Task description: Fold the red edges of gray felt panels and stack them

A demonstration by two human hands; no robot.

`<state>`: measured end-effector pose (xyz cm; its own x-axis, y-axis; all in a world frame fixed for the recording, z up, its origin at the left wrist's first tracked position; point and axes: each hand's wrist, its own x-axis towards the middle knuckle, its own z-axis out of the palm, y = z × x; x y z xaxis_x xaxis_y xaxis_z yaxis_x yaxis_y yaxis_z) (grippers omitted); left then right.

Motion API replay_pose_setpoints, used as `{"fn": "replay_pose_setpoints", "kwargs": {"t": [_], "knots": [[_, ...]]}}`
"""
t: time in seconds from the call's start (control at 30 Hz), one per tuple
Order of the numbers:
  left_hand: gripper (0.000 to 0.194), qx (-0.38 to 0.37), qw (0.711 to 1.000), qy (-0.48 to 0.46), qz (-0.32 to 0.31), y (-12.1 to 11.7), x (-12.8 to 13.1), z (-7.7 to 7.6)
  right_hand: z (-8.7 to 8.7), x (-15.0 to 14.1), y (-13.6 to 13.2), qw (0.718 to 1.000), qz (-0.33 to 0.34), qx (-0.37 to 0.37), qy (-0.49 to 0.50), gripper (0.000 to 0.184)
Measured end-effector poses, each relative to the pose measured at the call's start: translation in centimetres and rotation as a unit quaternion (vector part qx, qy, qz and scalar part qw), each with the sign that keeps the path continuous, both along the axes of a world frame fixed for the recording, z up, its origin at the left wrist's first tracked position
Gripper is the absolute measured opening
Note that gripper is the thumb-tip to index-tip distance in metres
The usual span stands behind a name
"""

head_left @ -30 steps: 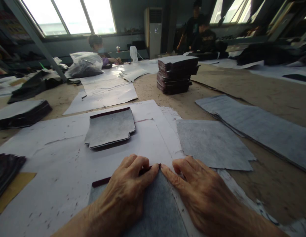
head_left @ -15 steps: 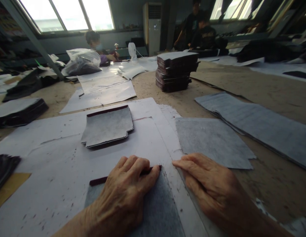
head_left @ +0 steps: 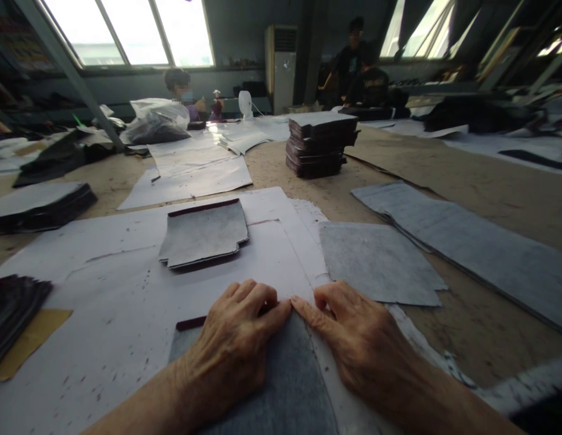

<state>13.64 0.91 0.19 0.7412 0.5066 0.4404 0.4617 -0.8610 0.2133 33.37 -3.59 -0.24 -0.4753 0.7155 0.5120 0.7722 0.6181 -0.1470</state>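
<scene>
One grey sheet flat on white paper over desk, at near side. Left hand over maroon folded strip along sheet's far edge: fingers curled, thumb along fold; cannot tell whether pinching. Right hand at sheet's far right corner: fingers bent, thumb tip meeting left thumb tip; cannot tell whether gripping. Beyond left hand, on same paper: small notched stack, maroon far edge. Beyond right hand: notched grey panel. Farther back: tall layered stack.

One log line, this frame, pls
left hand: on grey sheet | right hand: at sheet's far right corner | dark strip: partly covered | layered grey pieces: beyond
</scene>
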Motion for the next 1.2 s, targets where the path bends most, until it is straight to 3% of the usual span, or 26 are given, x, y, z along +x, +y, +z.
{"fn": "replay_pose_setpoints", "kwargs": {"t": [0.1, 0.2, 0.4, 0.6, 0.77, 0.93, 1.2], "knots": [[0.03, -0.013, 0.999, -0.022, 0.046, 0.1, -0.1, -0.2, -0.1, 0.1, 0.0, 1.0, -0.001, -0.008, 0.004, 0.037], [0.018, -0.052, 0.994, -0.013, 0.092, 0.2, -0.1, 0.1, -0.1, 0.6, 0.2, 0.995, -0.011, -0.043, 0.086, 0.031], [0.01, -0.127, 0.982, 0.027, 0.134, 0.4, 0.1, 1.0, 0.3, 0.9, 0.4, 0.984, -0.037, -0.096, 0.149, 0.024], [0.005, -0.148, 0.981, 0.005, 0.126, 0.2, -0.1, 1.4, 1.6, 0.5, 0.1, 0.966, -0.057, -0.161, 0.194, 0.018], [0.007, -0.093, 0.992, -0.053, 0.074, -0.2, -0.2, 1.8, 2.8, -0.7, 0.1, 0.956, -0.044, -0.195, 0.216, 0.015], [0.014, -0.114, 0.992, -0.052, 0.031, -0.2, -0.2, 2.1, 2.4, -1.9, 0.3, 0.983, -0.009, -0.08, 0.164, 0.021], [0.021, -0.312, 0.946, -0.064, 0.051, 1.8, -1.6, 3.3, 3.2, -1.5, 2.6, 0.992, 0.013, 0.04, 0.116, 0.023]]}}
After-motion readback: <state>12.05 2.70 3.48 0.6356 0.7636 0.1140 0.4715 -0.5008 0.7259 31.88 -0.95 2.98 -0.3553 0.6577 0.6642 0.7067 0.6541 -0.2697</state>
